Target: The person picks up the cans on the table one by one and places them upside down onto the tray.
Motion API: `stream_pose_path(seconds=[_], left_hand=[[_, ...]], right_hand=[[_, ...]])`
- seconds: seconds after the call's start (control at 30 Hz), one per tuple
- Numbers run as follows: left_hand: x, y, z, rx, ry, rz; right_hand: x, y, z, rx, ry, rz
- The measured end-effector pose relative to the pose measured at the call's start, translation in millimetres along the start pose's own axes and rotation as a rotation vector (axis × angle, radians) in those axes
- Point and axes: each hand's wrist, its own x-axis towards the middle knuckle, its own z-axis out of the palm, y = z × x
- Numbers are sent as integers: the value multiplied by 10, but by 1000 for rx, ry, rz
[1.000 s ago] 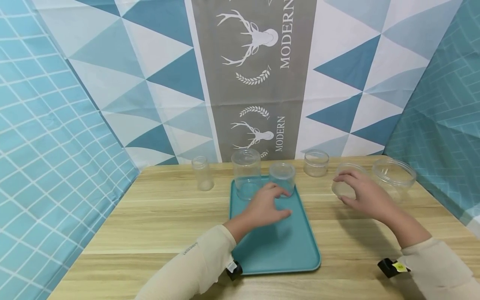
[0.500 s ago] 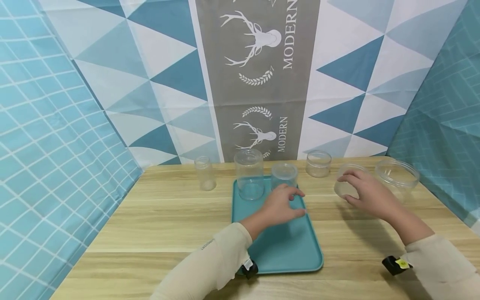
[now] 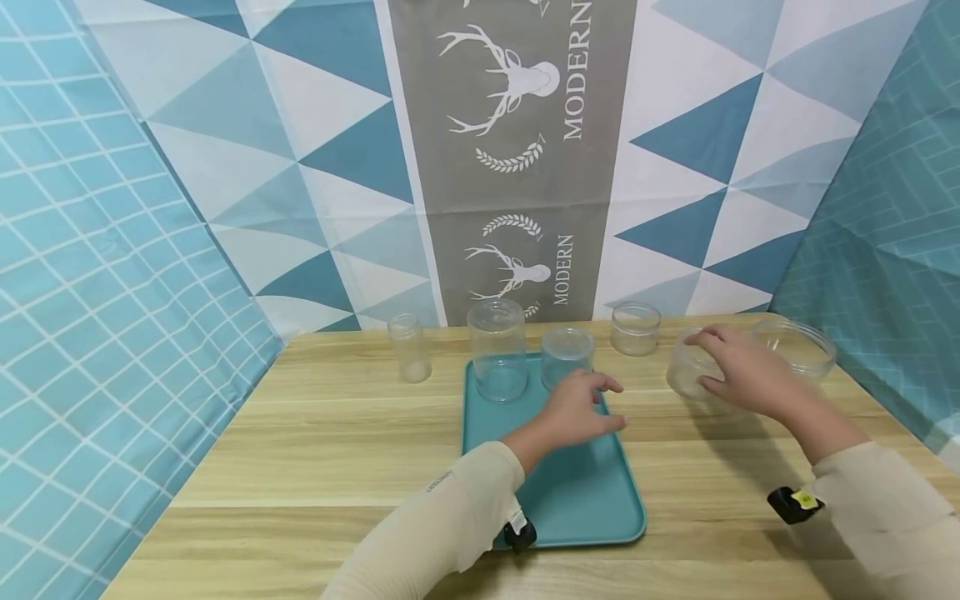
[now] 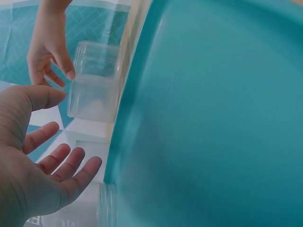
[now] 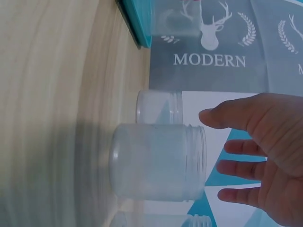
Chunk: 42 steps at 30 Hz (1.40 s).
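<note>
My left hand point(image 3: 573, 412) hovers over the teal tray point(image 3: 592, 500), fingers spread and loosely bent, holding nothing. Behind it on the tray stand a tall clear jar point(image 3: 498, 354) and a shorter clear jar point(image 3: 566, 350). To the right, my right hand point(image 3: 753, 375) is above and beside a wide clear jar point(image 3: 681, 379) on the table. In the right wrist view this jar point(image 5: 151, 163) has a threaded open rim; the thumb and fingers are spread near that rim with a visible gap. The right hand partly hides the jar in the head view.
A low clear jar point(image 3: 635, 331) stands at the table's back edge. Farther right is a larger wide jar point(image 3: 806, 358), partly behind the right hand. A narrow clear jar point(image 3: 410, 354) stands left of the tray. A patterned cloth point(image 3: 517, 183) hangs behind the wooden table.
My left hand has moved to the right across the tray, uncovering more of the shorter jar. My right hand has shifted slightly right and up over the wide jar. The jars appear to stay in place.
</note>
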Motion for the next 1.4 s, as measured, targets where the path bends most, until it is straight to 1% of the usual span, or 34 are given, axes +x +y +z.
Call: stream_pose_path(seconds=[0.1, 0.2, 0.37, 0.53, 0.67, 0.77, 0.83, 0.93, 1.07, 1.17, 1.3, 1.4], left_hand=[[43, 11, 25, -12, 7, -6], [88, 22, 50, -50, 15, -17], [152, 32, 109, -153, 26, -78], [203, 48, 156, -254, 38, -140], [237, 52, 200, -288, 50, -180], [258, 56, 235, -304, 60, -204], [268, 67, 250, -334, 66, -221], [276, 90, 271, -421, 74, -257], [286, 127, 296, -544, 91, -322], [300, 150, 312, -605, 103, -358], [321, 169, 331, -671, 108, -377], [337, 171, 348, -701, 110, -380]], right_hand=[[18, 45, -22, 12, -36, 31], [36, 85, -53, 46, -54, 55], [93, 137, -88, 85, -83, 76], [175, 203, -93, 105, -161, 110], [250, 239, -77, 125, -227, 141], [299, 265, -55, 143, -250, 150], [325, 284, -43, 155, -257, 148], [355, 318, -36, 170, -264, 144], [388, 349, -40, 183, -276, 141], [407, 352, -44, 198, -288, 142], [436, 350, -42, 195, -307, 140], [465, 344, -42, 187, -330, 142]])
